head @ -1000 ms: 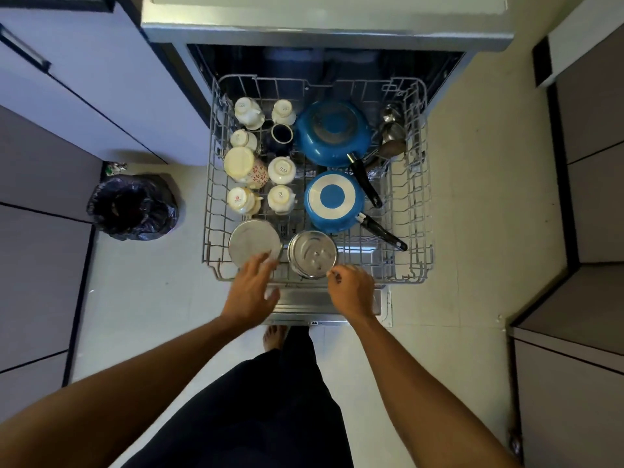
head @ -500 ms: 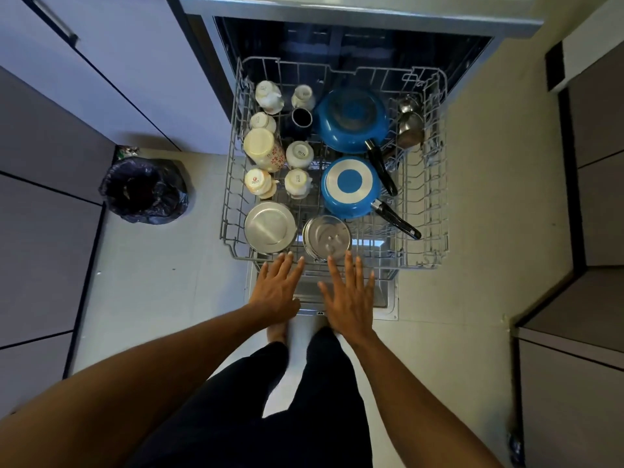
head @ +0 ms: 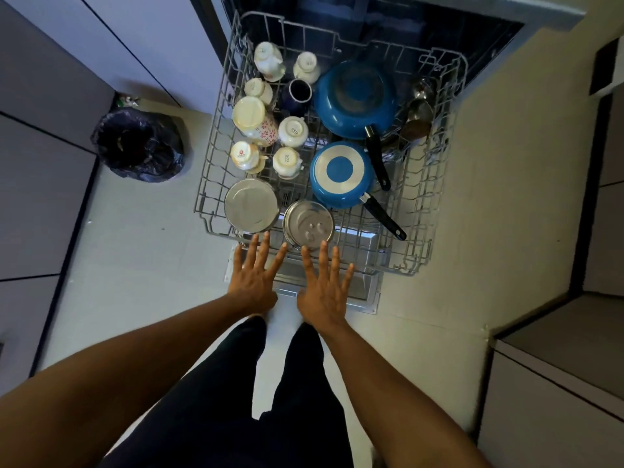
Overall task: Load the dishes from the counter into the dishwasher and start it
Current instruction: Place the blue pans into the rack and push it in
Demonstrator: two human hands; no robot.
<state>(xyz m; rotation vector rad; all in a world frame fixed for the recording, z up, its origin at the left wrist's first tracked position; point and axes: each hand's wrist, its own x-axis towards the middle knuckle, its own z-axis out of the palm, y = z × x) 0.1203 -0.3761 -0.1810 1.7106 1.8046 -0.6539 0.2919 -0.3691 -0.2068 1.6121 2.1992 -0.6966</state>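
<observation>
My legs in dark trousers (head: 233, 407) stand on the pale floor (head: 141, 265), and both forearms reach out ahead of them. My left hand (head: 251, 282) and right hand (head: 324, 292) are side by side, backs up, fingers straight and fanned apart, holding nothing. They are over the lowered dishwasher door (head: 359, 293), with their fingertips at the near edge of the pulled-out wire rack (head: 405, 270); whether they touch the wire I cannot tell. Just inside that near edge sit two round steel pieces, a flat steel plate (head: 250, 206) at the left and a steel lid (head: 308, 226) beside it. Behind the lid a small blue pan (head: 341, 173) lies bottom up, its black handle pointing to the near right. Left of the pan are white cups (head: 287, 160), upside down in two rows, among them a floral mug (head: 255, 121) along the left edge and a dark blue cup (head: 299, 92) further back. A large blue pan (head: 354, 99) fills the far middle of the rack, also bottom up, and steel ladles (head: 418, 113) lie at the far right edge. Beyond the rack is the dark inside of the dishwasher (head: 388, 25). Off to the left on the floor, well apart from the rack, stands a bin lined with a black bag (head: 140, 145).
</observation>
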